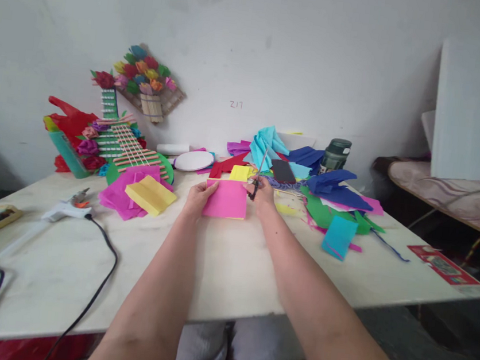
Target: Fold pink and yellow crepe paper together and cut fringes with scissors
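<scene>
A square of pink paper [225, 200] is pinched at its left edge by my left hand [197, 198], thumb on top. Along its bottom edge shows a thin strip of yellow. My right hand [263, 194] is closed on a pair of scissors [254, 189], blades pointing up and away from me. Its fingers are at the pink paper's right edge; whether they also grip it I cannot tell. Just behind the pink paper lies a bright yellow paper piece [239, 172].
Purple sheets [119, 192] and a folded yellow paper [150, 194] lie left. A hot glue gun [69, 210] with a black cord is further left. Behind are a paper-flower guitar [129, 144], white disc [194, 160] and dark bottle [336, 154]. Blue paper [340, 237] lies right.
</scene>
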`<move>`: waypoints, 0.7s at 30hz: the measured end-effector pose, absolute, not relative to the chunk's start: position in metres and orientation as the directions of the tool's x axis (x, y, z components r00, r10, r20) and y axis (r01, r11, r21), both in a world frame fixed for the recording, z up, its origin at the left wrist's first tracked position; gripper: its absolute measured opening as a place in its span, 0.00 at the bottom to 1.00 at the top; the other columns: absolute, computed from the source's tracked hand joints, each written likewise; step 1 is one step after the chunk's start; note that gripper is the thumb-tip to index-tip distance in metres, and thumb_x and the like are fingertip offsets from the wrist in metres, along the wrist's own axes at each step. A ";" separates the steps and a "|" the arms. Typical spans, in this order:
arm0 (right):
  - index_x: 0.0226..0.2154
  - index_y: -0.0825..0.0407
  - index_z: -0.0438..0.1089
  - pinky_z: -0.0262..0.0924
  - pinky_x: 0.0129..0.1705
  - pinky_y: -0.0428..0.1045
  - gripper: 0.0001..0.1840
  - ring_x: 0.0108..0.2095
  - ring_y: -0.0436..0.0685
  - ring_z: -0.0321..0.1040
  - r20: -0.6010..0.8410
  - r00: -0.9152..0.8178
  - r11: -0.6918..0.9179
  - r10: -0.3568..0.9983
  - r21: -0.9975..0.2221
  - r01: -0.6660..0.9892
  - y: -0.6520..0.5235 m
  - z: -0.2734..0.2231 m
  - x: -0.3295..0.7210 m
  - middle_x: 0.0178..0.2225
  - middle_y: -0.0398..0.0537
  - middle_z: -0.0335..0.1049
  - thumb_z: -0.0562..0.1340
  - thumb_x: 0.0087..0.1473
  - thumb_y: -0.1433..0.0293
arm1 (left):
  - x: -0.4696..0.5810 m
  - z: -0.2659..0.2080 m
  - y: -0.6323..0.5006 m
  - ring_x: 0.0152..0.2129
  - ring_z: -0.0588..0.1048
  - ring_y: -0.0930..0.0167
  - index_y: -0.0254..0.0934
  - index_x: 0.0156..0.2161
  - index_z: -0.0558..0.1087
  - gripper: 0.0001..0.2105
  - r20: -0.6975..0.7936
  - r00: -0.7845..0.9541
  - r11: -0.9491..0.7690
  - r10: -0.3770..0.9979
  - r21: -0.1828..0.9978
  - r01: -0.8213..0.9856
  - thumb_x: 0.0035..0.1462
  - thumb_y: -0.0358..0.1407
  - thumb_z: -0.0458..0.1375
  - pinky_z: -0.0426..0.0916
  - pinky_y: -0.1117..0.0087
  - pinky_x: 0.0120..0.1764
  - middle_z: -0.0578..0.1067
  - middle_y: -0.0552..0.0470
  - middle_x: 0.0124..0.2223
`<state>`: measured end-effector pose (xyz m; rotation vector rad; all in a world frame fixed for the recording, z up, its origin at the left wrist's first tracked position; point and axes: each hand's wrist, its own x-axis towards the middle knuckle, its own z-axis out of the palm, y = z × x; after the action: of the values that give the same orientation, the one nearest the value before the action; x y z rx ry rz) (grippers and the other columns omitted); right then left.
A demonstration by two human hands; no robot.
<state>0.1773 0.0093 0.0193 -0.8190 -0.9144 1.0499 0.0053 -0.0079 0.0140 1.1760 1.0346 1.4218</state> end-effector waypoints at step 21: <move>0.27 0.52 0.62 0.44 0.16 0.41 0.20 0.15 0.45 0.60 0.198 -0.110 0.178 0.974 -0.970 -0.168 0.009 0.026 0.210 0.19 0.41 0.68 0.67 0.34 0.59 | 0.001 0.021 -0.017 0.19 0.72 0.72 0.33 0.34 0.75 0.18 0.067 0.178 -0.063 0.982 0.998 -0.026 0.40 0.45 0.64 0.65 0.74 0.22 0.76 0.49 0.27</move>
<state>0.2099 0.0085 0.0264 -0.8922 -1.2656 1.2271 0.0008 -0.0173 0.0211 1.3216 1.0295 1.1314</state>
